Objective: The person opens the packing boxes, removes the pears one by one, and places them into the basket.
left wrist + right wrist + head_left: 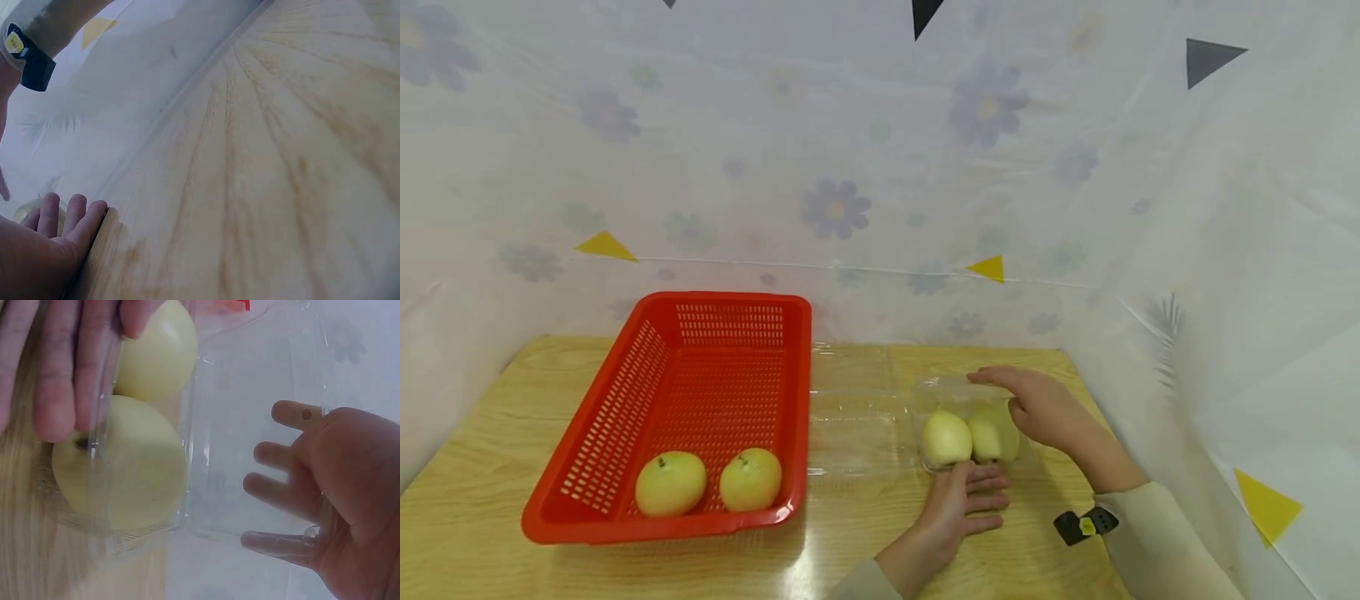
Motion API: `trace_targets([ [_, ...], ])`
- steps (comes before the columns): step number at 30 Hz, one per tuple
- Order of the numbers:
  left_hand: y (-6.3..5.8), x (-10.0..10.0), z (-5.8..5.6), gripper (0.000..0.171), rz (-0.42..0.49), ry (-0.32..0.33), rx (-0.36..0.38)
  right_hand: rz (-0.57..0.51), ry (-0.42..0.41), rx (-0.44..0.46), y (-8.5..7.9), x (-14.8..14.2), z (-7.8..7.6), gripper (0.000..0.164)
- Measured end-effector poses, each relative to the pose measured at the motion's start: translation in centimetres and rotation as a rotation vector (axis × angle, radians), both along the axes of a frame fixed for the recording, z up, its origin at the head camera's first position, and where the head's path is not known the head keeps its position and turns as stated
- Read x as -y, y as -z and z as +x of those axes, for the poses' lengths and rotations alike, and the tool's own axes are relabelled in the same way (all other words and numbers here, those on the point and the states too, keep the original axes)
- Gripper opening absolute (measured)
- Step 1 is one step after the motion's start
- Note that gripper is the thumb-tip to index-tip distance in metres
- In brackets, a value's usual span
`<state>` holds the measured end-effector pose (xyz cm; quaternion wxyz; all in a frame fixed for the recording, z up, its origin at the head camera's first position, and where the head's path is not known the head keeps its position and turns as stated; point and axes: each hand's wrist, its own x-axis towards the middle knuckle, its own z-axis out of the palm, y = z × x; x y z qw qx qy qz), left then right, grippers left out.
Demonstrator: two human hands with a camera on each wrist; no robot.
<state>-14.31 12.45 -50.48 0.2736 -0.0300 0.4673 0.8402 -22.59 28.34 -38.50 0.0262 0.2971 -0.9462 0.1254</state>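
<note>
- Head view: the clear clamshell (pixel 144 537) sat on the table (pixel 475 492), right of the red basket (pixel 722 392), with a left pear (pixel 946 437) and a right pear (pixel 992 432) side by side inside.
- The left hand (pixel 951 512) lay at its front wall, fingers straightened and gripping nothing, probably to brace it.
- The right hand (pixel 1048 412) had loosely extended fingers behind the raised lid (pixel 244 394), seemingly to support it (its thumb's contact I could not make out).
- The clamshell's long axis ran left to right, hinge at the back.
- The left pear's stem pointed backward; the right pear's dark end faced the left hand.
</note>
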Motion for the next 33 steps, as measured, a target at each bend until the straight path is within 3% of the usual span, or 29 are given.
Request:
trace_targets([
  [5, 0.0, 0.0, -0.1, 0.047, -0.001, 0.012, 0.002, -0.066, 0.068, 0.031, 0.1, -0.2, -0.8, 0.057],
  [17, 0.0, 0.1, -0.1, 0.045, 0.001, 0.014, -0.012, -0.375, 0.169, 0.05, 0.9, -1.6, -2.7, 0.045],
  [26, 0.0, 0.1, 0.0, 0.043, 0.007, 0.002, 0.001, -0.562, 0.28, 0.166, 1.4, -2.2, -3.5, 0.04],
  [33, 0.0, 0.0, -0.1, 0.043, 0.0, -0.001, 0.019, -0.725, 0.321, 0.198, 2.5, -2.2, -4.1, 0.037],
])
